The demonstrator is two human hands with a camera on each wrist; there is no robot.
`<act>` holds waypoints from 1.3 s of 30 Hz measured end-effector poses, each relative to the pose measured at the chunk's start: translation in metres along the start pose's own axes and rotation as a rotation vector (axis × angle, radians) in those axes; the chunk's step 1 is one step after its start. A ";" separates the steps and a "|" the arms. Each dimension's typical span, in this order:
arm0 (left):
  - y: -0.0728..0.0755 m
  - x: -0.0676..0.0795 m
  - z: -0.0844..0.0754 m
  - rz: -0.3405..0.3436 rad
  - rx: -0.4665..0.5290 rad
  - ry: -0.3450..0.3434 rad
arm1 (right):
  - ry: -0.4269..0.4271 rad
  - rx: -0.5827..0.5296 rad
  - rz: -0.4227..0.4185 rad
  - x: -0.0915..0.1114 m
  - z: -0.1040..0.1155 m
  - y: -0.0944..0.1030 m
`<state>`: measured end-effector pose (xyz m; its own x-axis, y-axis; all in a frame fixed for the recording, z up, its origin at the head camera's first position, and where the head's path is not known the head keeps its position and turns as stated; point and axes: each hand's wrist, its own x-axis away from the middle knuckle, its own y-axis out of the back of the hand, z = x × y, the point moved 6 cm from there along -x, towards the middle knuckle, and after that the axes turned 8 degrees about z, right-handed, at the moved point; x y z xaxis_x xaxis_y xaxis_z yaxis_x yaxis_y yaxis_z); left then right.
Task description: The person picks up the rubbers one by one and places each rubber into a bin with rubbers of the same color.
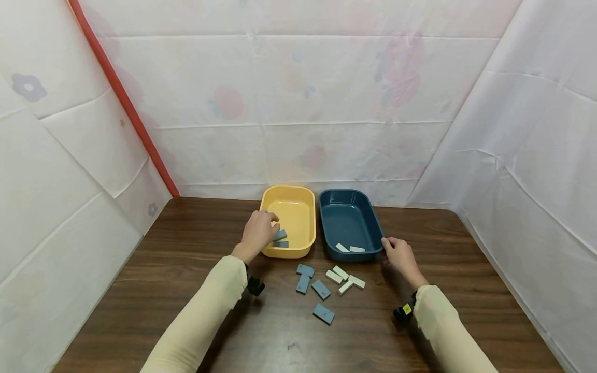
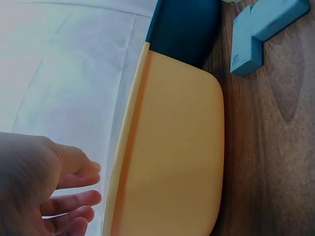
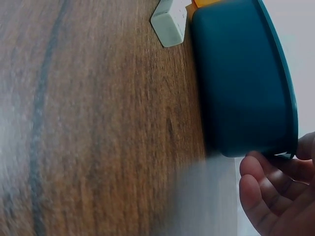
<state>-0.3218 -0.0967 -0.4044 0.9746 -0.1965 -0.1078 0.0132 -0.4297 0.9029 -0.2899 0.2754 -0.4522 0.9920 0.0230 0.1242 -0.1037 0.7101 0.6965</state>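
Observation:
Over the near left rim of the yellow bin (image 1: 311,223), my left hand (image 1: 258,232) hovers with loosely bent fingers and nothing visible between them. Two blue-grey blocks (image 1: 281,244) lie in that bin beneath it. At the near right corner of the dark blue bin (image 1: 351,257), my right hand (image 1: 398,255) pinches the rim. The right wrist view shows its fingers (image 3: 252,192) below the rim and the thumb above. Inside the blue bin are two whitish blocks (image 1: 357,249).
In front of the bins, several blue-grey blocks (image 1: 324,314) and several whitish blocks (image 1: 333,276) lie on the brown wooden table (image 1: 196,248). White cloth (image 1: 298,93) hangs behind the bins and at both sides. A red strip (image 1: 126,101) runs down the left corner.

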 end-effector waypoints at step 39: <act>0.002 0.032 0.045 -0.117 0.131 0.184 | -0.006 -0.006 -0.042 -0.001 0.000 -0.002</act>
<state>-0.3007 -0.1435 -0.4242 0.9926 0.0198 -0.1199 0.1108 -0.5529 0.8258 -0.2903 0.2739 -0.4532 0.9950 -0.0110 0.0994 -0.0617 0.7147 0.6967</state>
